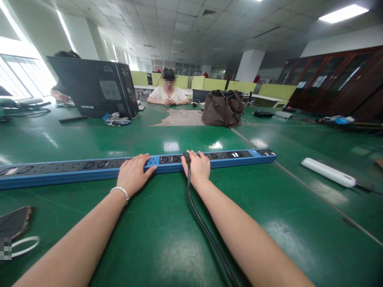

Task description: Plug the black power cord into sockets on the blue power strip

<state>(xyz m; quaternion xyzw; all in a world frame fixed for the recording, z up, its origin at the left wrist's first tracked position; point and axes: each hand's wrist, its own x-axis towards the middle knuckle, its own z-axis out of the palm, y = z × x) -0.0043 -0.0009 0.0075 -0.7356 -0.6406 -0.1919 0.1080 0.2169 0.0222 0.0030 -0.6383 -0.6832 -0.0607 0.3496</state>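
A long blue power strip [167, 169] with a row of black sockets lies across the green table. My left hand [133, 172] is laid over the strip left of its middle, fingers across the top toward the far edge and thumb against the near side. Closed around a black plug [186, 156] at one of the sockets is my right hand [197, 167]; its fingers hide part of the plug, and I cannot tell how deep it sits. From the plug a thick black cable [200, 219] runs toward me, alongside my right forearm.
A white bar-shaped device [328, 172] lies to the right, a phone [14, 222] at the left edge. Farther back are a black computer case [95, 87], gloves [116, 119] and a brown bag [221, 108]. One person [168, 93] sits opposite; another is partly hidden behind the case.
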